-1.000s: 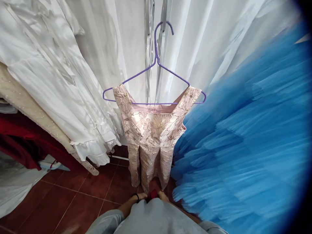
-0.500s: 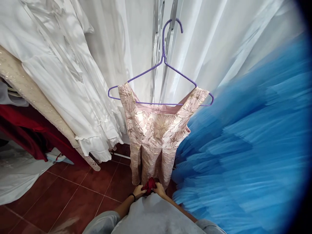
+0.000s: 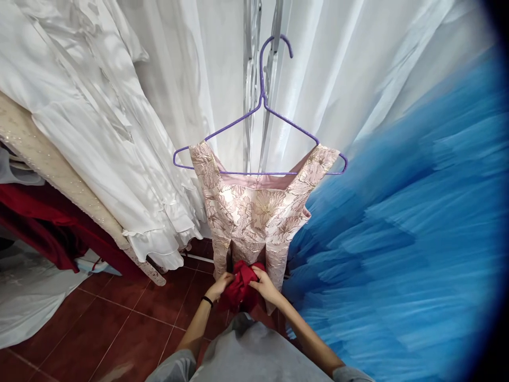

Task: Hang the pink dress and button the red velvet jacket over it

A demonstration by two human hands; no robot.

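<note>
Dark-red tiled floor (image 3: 135,329) lies beneath a pink-gold brocade dress (image 3: 260,212); before it, left fingers (image 3: 226,279) and right fingers (image 3: 260,275) pinch red fabric (image 3: 240,280).

Purple hanger (image 3: 262,100) carries pink floral dress (image 3: 262,212), 1 strap nr each end. Red tiled flr (image 3: 115,329) below; wht fabric (image 3: 27,307) by L edge, contact unclear.

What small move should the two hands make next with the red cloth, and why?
Perhaps ease the left hand and right hand slightly apart to open the red cloth: both hold it, and it looks bunched between them, in front of the dress.
</note>
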